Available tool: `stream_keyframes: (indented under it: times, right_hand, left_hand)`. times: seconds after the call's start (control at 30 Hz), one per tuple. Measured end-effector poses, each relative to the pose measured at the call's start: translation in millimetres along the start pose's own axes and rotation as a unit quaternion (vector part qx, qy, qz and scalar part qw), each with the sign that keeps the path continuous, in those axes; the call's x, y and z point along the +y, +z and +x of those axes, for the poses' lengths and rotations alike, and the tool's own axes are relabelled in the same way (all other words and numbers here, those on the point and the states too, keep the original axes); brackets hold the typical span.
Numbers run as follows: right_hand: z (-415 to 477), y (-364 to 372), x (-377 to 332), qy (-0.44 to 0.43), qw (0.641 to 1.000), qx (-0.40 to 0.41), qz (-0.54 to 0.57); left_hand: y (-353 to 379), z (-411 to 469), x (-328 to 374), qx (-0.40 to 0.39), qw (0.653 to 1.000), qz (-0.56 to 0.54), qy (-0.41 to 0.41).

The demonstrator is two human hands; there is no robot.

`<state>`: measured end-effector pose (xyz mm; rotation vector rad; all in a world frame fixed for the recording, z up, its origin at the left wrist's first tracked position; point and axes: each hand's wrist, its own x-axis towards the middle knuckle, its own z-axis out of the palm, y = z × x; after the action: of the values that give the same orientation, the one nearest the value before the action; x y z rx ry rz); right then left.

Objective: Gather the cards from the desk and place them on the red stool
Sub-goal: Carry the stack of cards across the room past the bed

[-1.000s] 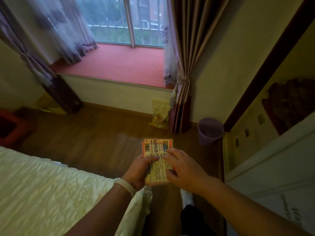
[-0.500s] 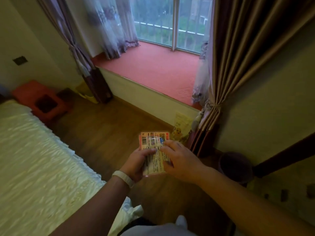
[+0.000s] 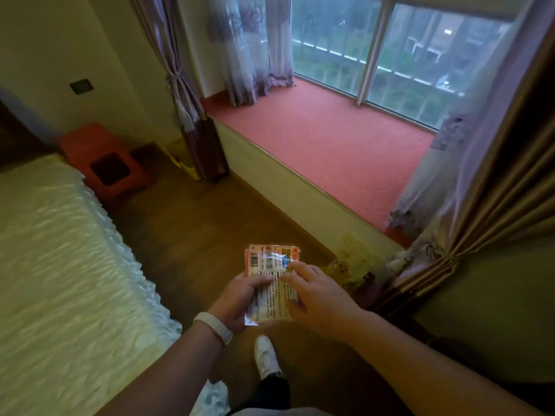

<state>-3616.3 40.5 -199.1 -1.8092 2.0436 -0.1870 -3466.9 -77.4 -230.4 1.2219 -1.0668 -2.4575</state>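
Note:
A stack of cards point(image 3: 270, 265) in shiny orange-and-white wrappers, with a barcode at the top left, is held over the wooden floor low in the middle of the view. My left hand point(image 3: 237, 301), with a white band on its wrist, grips the stack's left side. My right hand point(image 3: 315, 298) holds the right side, its fingers resting on the top card. The red stool point(image 3: 99, 154), with a dark square hole in its top, stands at the far left between the bed and the wall, well away from both hands.
A bed with a pale rippled cover point(image 3: 60, 280) fills the left. A red window seat point(image 3: 330, 145) runs along the right, with tied curtains point(image 3: 186, 115) at both ends. A yellow bin point(image 3: 183, 157) sits by the left curtain. My white shoe point(image 3: 265, 355) is on the floor.
The view has swung left: the stool has come from the left edge further into view and the wardrobe and purple bin have gone out of sight. Both hands still hold the stack.

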Motion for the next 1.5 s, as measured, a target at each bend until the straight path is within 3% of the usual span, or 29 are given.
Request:
stream_keyframes:
  times: [0.4,0.8,1.17,1.5]
  right_hand:
    - [198.8,-82.5,-4.8,-0.020,0.999,-0.005,-0.045]
    - [375.9,-96.7,-34.3,-0.164,0.985,-0.046,-0.029]
    - [563.9,-156.1,-15.6,-0.258,0.964,-0.066,-0.018]
    - [666.9,-175.6,-20.9,-0.311,0.945,-0.096,-0.017]
  left_hand:
    - [-56.9,97.4,163.8,0.028,0.998,0.001,0.055]
    - [-165.6,149.5,243.7,0.163,0.981,-0.063,0.088]
    - [-201.5,234.2,372.2,0.247,0.953,-0.124,0.126]
    - [-236.5,277.2,431.3,0.290,0.936,-0.155,0.124]
